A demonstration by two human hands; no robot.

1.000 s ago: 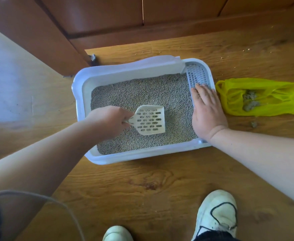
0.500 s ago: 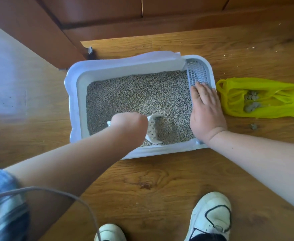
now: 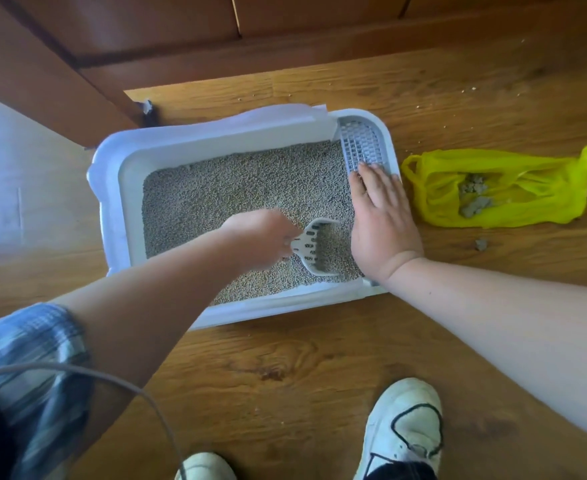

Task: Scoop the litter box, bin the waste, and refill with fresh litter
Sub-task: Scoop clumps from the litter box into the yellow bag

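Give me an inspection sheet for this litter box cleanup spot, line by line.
Surface: wooden floor, with scattered crumbs at far right.
Job's things: litter box filled with grey litter; scoop in the litter near the right end; yellow bag beside the box, holding clumps.
Clutter: one stray clump on the floor near the bag.
Hands: left hand grips the scoop handle; right hand rests flat on the box's right rim.
Cables: grey cable looping at lower left.
Surroundings: wooden cabinet behind; white shoes below.

Single head-worn wide-angle view, steeply down, close above the litter box [image 3: 125, 188]
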